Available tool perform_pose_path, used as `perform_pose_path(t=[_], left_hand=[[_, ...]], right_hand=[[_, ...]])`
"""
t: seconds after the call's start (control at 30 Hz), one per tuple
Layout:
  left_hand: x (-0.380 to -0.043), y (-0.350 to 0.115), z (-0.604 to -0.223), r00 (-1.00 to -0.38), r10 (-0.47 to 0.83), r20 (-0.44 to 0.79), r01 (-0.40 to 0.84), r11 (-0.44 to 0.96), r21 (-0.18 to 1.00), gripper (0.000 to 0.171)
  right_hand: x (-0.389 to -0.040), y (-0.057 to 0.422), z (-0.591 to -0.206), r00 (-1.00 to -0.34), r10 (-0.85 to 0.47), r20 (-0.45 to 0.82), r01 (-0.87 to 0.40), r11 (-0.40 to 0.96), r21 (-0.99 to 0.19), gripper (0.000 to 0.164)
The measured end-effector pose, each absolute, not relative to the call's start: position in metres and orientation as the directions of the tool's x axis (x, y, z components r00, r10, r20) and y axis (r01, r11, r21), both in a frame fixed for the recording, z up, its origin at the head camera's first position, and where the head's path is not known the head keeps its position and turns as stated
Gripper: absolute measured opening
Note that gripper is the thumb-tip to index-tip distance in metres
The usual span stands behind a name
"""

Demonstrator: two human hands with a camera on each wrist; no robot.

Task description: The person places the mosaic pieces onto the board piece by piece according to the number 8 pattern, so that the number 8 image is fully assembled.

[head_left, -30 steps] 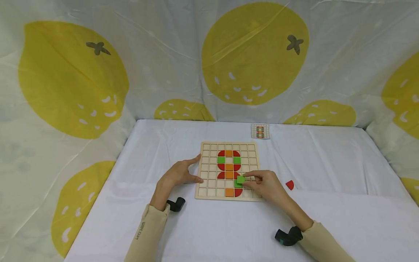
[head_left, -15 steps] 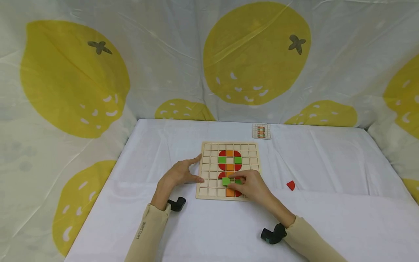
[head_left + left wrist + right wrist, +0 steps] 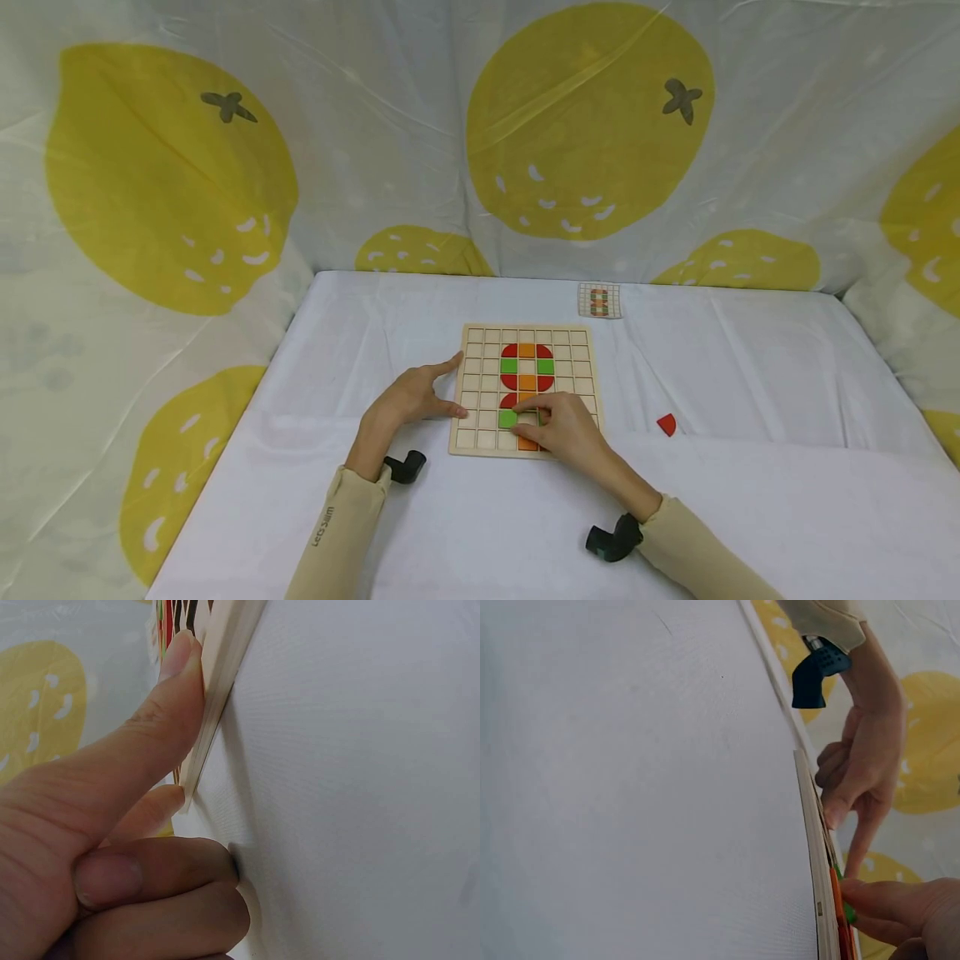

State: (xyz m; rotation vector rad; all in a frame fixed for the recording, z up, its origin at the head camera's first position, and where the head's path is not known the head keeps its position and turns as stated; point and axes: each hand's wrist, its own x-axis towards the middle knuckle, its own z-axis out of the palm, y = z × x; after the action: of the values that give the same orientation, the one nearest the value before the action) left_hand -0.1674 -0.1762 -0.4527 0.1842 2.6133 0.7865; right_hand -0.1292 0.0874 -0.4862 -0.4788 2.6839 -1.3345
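A wooden grid board [image 3: 480, 446] lies on the white cloth, with red, orange and green tiles set in its cells. My right hand [image 3: 566, 425] is over its lower part, thumb and forefinger pinching a green square tile [image 3: 507, 418] at a cell left of the middle column. In the right wrist view the green tile [image 3: 848, 912] sits low at the board's surface. My left hand [image 3: 408, 396] steadies the board's left edge: the thumb [image 3: 161, 724] presses on the rim and the forefinger reaches the edge farther up, while the other fingers fold under. The right hand hides several lower cells.
A loose red quarter-round tile [image 3: 667, 424] lies on the cloth right of the board. Behind the board is a small pattern card [image 3: 599, 301] with a gridded picture. A lemon-print cloth [image 3: 585, 125] hangs behind the table.
My right hand has moved left across the board with the green tile and lowered it to a cell left of the middle column. The left hand has stayed at the board's edge.
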Motion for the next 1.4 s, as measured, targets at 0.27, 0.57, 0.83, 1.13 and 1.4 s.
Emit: perform_pose_path(t=[0.27,0.57,0.83,1.13,1.4], left_hand=[[-0.168,-0.176,-0.452,-0.909,0.236,-0.343,0.009,0.835,0.551,0.102],[-0.168,-0.175,-0.449,-0.906,0.233,-0.354,0.005,0.841,0.541,0.102],[-0.169,-0.175,-0.450,-0.907,0.236,-0.349,0.007,0.836,0.549,0.102],[-0.168,-0.175,-0.452,-0.908,0.240,-0.344,0.012,0.835,0.550,0.103],[-0.167,-0.175,-0.453,-0.910,0.225,-0.348,-0.003,0.836,0.548,0.103]], right_hand=[[-0.128,0.086,-0.486,-0.949,-0.313,0.040,-0.222,0.573,-0.789,0.024],[-0.129,0.083,-0.485,-0.946,-0.319,0.065,-0.248,0.576,-0.779,0.021],[-0.129,0.085,-0.485,-0.948,-0.313,0.062,-0.241,0.575,-0.782,0.021],[-0.127,0.096,-0.485,-0.951,-0.308,0.019,-0.197,0.559,-0.806,0.018],[-0.120,0.129,-0.483,-0.968,-0.251,-0.028,-0.123,0.564,-0.817,0.021]])
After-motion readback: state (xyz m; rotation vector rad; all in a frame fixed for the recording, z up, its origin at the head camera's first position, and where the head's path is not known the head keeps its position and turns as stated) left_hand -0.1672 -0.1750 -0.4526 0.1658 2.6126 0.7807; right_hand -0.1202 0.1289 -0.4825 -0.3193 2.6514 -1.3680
